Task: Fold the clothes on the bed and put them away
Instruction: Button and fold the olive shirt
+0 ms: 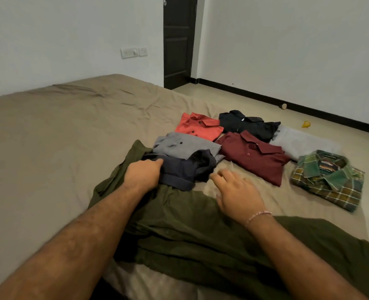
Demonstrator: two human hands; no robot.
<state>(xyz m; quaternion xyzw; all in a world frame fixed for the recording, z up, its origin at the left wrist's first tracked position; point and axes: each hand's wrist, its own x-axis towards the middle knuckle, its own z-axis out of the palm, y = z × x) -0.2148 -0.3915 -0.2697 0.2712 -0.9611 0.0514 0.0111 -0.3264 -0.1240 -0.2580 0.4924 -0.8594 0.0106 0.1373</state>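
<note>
Risk: left hand (143, 173), curled onto navy garment (183, 169), may drag it into grey shirt (185, 145), undoing folds; right hand (237, 191) hovers spread, holding nothing.

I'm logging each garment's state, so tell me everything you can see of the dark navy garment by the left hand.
The dark navy garment is a soft woven-looking cloth, loosely folded into a rumpled bundle with a hemmed cuff or edge showing at its near side. It lies on the olive green garment and overlaps the near edge of the folded grey shirt. The left hand rests on its left end, fingers curled at its edge. The right hand hovers near, apart.
</note>
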